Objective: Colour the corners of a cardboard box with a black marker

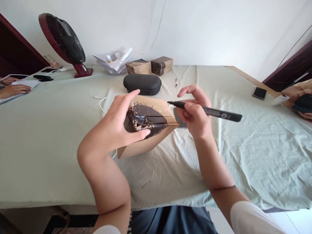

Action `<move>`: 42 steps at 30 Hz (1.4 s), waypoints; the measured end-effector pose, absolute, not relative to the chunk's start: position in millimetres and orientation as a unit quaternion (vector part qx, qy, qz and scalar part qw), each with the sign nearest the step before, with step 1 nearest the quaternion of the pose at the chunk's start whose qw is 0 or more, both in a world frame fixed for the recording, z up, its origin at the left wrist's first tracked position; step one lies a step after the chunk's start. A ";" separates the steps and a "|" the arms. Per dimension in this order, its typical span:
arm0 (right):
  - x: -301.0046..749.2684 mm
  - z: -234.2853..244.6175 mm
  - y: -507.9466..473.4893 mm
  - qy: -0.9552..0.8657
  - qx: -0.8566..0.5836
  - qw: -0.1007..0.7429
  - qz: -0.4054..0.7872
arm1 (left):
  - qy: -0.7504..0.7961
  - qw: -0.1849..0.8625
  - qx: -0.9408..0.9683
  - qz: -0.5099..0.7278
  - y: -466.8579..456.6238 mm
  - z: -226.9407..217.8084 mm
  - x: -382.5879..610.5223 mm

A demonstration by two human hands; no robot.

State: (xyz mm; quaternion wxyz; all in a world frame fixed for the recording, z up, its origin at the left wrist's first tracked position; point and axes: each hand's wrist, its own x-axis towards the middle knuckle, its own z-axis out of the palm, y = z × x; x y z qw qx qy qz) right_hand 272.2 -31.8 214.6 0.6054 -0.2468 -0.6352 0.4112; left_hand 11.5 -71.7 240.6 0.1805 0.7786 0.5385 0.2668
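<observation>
My left hand [122, 120] grips a brown cardboard box [156, 138] by one end, thumb on the near side and fingers over the far edge. A dark, speckled black patch covers part of the box, and the rest is plain tan. The box is tilted above the cloth. In my right hand [196, 113] is a black marker pen [216, 113], its uncapped tip pointing left at the box's upper face. I cannot tell whether the tip touches the cardboard. A dark flat object [181, 122] lies partly hidden behind the box and my right hand.
Beyond the box sits a black hard case [142, 84]. Two patterned boxes [162, 66] and a clear plastic basket [114, 66] stand by the wall, with a fan [65, 42] to their left. A phone [259, 93] lies at right. Other people's hands [17, 89] show at both sides.
</observation>
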 end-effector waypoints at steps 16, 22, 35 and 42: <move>238.9 200.3 -45.3 -0.644 -0.249 0.589 0.421 | 0.553 0.194 0.785 0.200 -66.5 236.3 38.5; 238.5 196.2 -43.0 -0.634 -0.237 0.617 0.401 | 0.555 0.197 0.784 0.196 -66.5 240.3 36.5; 258.5 209.1 -35.9 -0.645 -0.268 0.620 0.356 | 0.513 0.177 0.811 0.220 -71.0 235.6 6.9; 253.2 210.5 -37.1 -0.678 -0.312 0.578 0.329 | 0.526 0.188 0.806 0.197 -67.8 232.7 -1.2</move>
